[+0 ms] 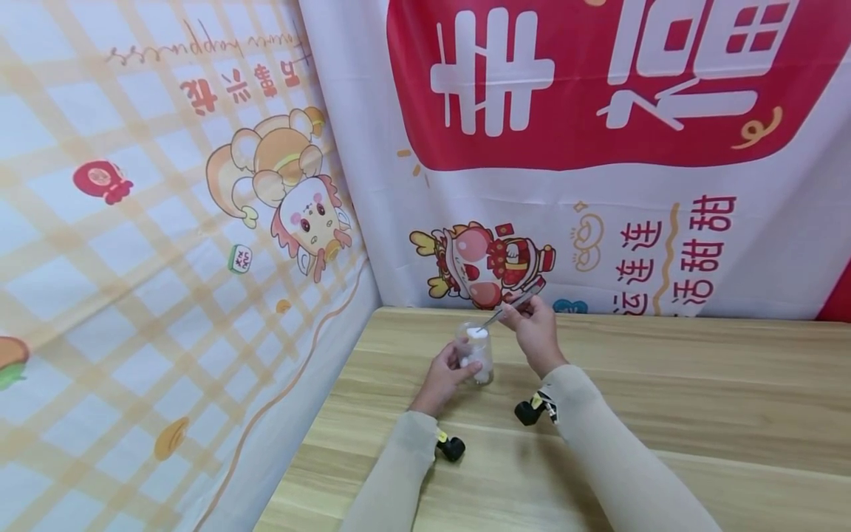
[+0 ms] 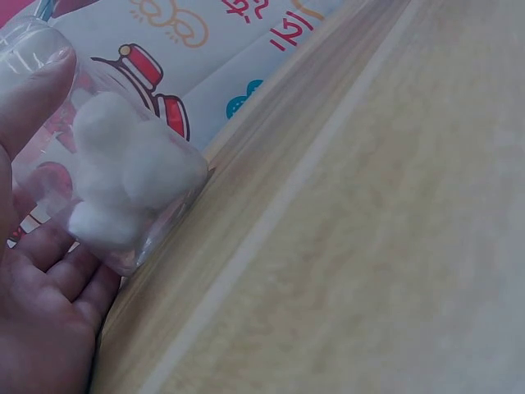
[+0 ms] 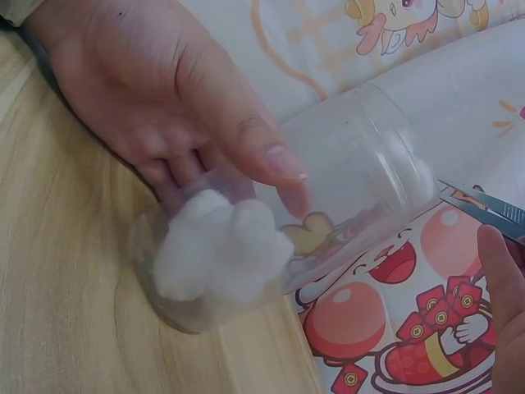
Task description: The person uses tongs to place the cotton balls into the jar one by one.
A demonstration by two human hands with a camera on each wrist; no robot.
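Observation:
A clear plastic jar (image 1: pixel 488 369) stands on the wooden table, slightly tilted or upright, I cannot tell which. My left hand (image 1: pixel 444 378) grips it round the side, thumb on one face and fingers on the other. Several white cotton balls (image 2: pixel 135 168) lie at the jar's bottom. One more cotton ball (image 3: pixel 410 176) sits up at the jar's mouth. Metal tweezers (image 3: pixel 492 212) reach to that cotton ball with their tips. My right hand (image 1: pixel 538 336) pinches the tweezers above and right of the jar; the right wrist view shows only part of its fingers.
The light wooden table (image 1: pixel 665 399) meets a printed cloth backdrop (image 1: pixel 532 192) just behind the jar. Another printed cloth (image 1: pixel 166 244) rises along the table's left side. A small black camera (image 1: pixel 530 411) sits at the right wrist, another camera (image 1: pixel 452 448) at the left.

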